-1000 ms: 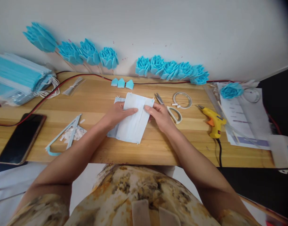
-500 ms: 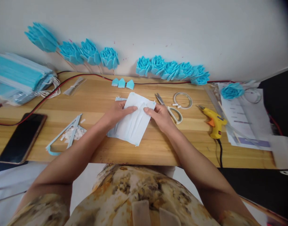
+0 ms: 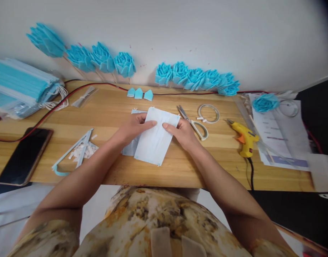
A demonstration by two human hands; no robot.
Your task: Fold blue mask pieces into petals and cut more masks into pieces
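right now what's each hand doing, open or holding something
Left hand: closed, holding the pale-blue rectangular fabric sheet.
Right hand: closed, holding the same sheet's right side.

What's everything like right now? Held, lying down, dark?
Front pale sheet: held, spread out
Left hand: gripping that sheet
Right hand: gripping that sheet
Phone: lying flat, screen dark
Glue gun: lying down, unheld
Scissors: lying down, unheld
Blue flowers: formed, none held
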